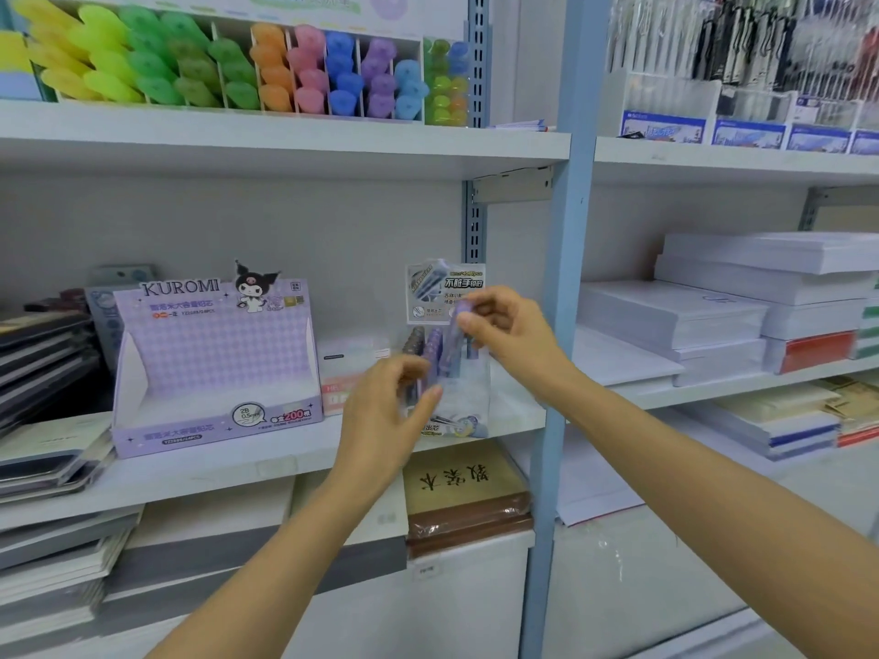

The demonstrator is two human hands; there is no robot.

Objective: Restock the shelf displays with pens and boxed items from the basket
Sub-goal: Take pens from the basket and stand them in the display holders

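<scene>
A clear display stand (pixel 463 406) with a printed header card stands on the middle shelf (pixel 200 473) and holds several purple and dark pens. My right hand (pixel 511 330) pinches the top of a purple pen (pixel 454 344) that stands in the display. At the display's lower left, my left hand (pixel 387 411) curls round several pens, partly hiding them. The basket is out of view.
An empty purple Kuromi display box (pixel 214 363) sits left of the stand, small boxes (pixel 349 368) between them. Coloured highlighters (pixel 266 69) fill the shelf above. A blue upright post (pixel 568 278) stands just right. Paper reams (pixel 742 306) lie beyond it, notebooks (pixel 43 354) at far left.
</scene>
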